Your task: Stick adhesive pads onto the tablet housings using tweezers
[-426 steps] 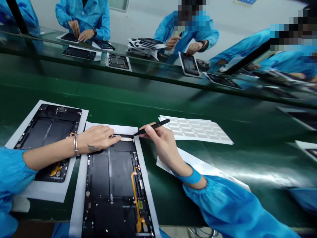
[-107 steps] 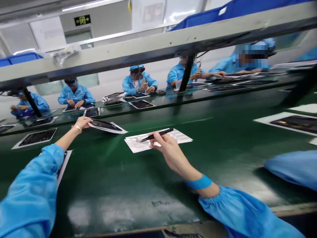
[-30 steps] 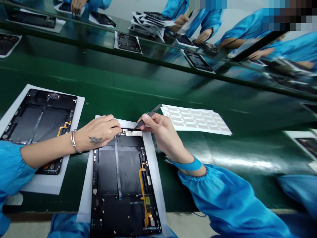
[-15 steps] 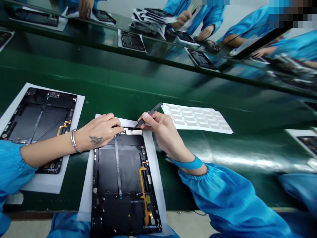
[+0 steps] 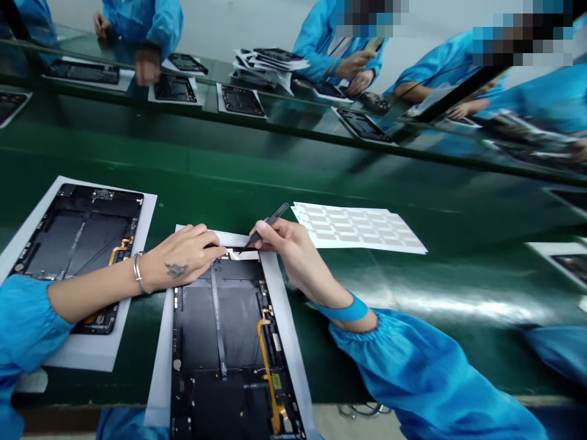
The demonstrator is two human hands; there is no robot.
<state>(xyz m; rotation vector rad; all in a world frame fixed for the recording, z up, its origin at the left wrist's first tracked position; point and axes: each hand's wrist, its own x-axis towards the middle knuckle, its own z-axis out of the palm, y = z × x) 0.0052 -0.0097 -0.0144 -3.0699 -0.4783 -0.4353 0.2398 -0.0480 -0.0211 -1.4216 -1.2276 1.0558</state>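
An opened black tablet housing (image 5: 238, 305) lies on a white paper sheet in front of me, with an orange ribbon cable (image 5: 266, 360) along its right side. At its far edge is a small white adhesive strip (image 5: 245, 255). My right hand (image 5: 288, 244) grips dark tweezers (image 5: 270, 221), their tip at the strip. My left hand (image 5: 190, 256) is closed, its fingertips pressed to the housing's far edge by the strip's left end; what they pinch, if anything, is hidden. A second open housing (image 5: 77, 232) lies on paper at the left, partly under my left forearm.
A white sheet of pale adhesive pieces (image 5: 362, 227) lies right of my hands on the green bench (image 5: 435, 293). Beyond, a raised glass shelf (image 5: 293, 116) carries several housings and a paper-layered stack (image 5: 266, 67). Co-workers in blue sleeves (image 5: 316, 49) work across from me.
The camera view has tilted slightly, shifting everything down. Both hands stay at the strip, with the tweezers' tip moved little. Across the bench, a co-worker's hand has a housing beside it.
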